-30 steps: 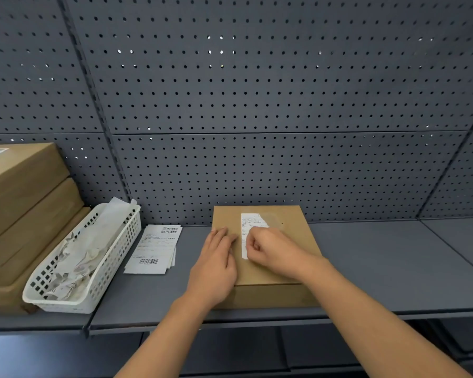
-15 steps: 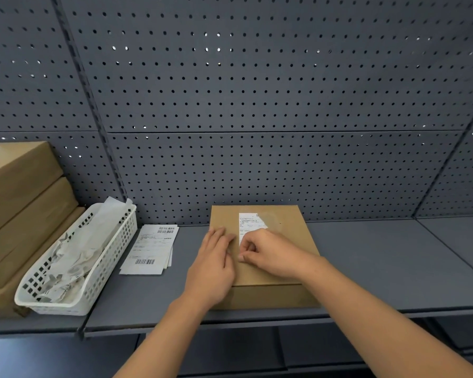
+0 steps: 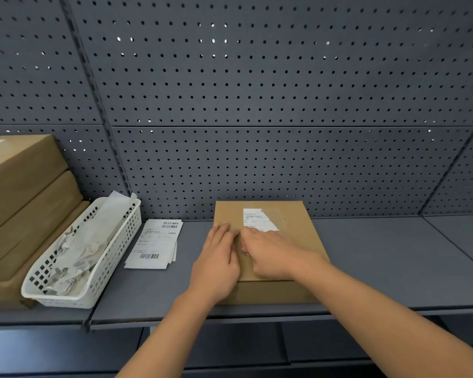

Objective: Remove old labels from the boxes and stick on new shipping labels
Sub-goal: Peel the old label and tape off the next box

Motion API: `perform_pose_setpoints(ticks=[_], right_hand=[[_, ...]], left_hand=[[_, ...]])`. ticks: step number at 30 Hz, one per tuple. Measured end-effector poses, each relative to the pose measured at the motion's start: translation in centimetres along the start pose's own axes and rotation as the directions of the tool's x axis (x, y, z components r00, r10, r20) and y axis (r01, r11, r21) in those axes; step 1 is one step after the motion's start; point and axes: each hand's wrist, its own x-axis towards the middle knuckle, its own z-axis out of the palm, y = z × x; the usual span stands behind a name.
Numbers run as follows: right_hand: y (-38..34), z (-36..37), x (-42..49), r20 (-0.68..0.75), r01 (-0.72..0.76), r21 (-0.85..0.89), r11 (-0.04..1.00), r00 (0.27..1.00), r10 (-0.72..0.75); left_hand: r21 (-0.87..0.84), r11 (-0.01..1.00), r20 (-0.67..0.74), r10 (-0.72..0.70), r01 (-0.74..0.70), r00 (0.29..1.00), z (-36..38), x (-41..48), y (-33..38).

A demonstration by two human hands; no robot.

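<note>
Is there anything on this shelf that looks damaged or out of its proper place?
The label on the box looks torn: its right edge runs slanted, with a glossy patch beside it. A paper sheet sticks out over the basket rim.

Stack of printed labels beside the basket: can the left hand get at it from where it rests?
Probably yes. The left hand lies flat on the cardboard box, and only bare shelf separates it from the stack of printed labels.

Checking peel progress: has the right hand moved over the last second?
Yes. The right hand slid left across the label, now covering its lower-left edge.
</note>
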Motion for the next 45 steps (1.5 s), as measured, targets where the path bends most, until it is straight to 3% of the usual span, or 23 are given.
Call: perform_pose_setpoints(ticks=[10, 18, 30, 40, 45], right_hand=[[0.6, 0.4, 0.3, -0.069, -0.012, 0.069, 0.998, 0.997, 0.017], [2.6, 0.0, -0.1, -0.034, -0.009, 0.384, 0.923, 0.999, 0.024], [2.1, 1.4, -0.3, -0.232, 0.075, 0.282, 0.957, 0.973, -0.008], [2.6, 2.5, -0.1, -0.314, 0.033, 0.339, 0.940, 0.946, 0.080], [3.0, 2.6, -0.2, -0.357, 0.014, 0.452, 0.892, 0.919, 0.167]], left_hand=[[0.006, 1.000, -0.004, -0.018, 0.018, 1.000, 0.1, -0.1, 0.1], [-0.001, 1.000, -0.015, 0.001, -0.001, 1.000, 0.2, -0.1, -0.1], [0.005, 1.000, -0.019, 0.006, -0.006, 1.000, 0.3, 0.1, -0.3], [0.009, 1.000, -0.022, -0.009, 0.009, 1.000, 0.2, -0.1, 0.0], [0.015, 1.000, -0.016, -0.014, 0.014, 1.000, 0.1, 0.0, 0.0]])
